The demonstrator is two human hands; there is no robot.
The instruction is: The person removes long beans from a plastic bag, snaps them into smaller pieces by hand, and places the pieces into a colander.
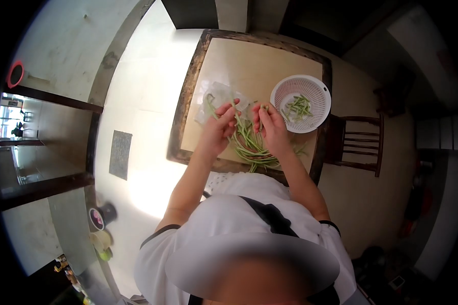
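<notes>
Long green beans [250,145] lie in a loose pile near the table's front edge, below and between my hands. My left hand [223,124] is closed on a long green bean, whose thin end sticks out toward the upper left. Close beside it, my right hand [270,127] pinches a small green piece between thumb and fingers. A crumpled clear plastic bag [220,92] lies behind my left hand. To the right of my right hand, a white colander [318,96] holds short cut bean pieces [297,108].
The square table [264,48] has a dark, rough wooden rim. A wooden chair [362,137] stands at its right side. On the floor at the left are a dark bucket [107,211] and a grey mat [120,155].
</notes>
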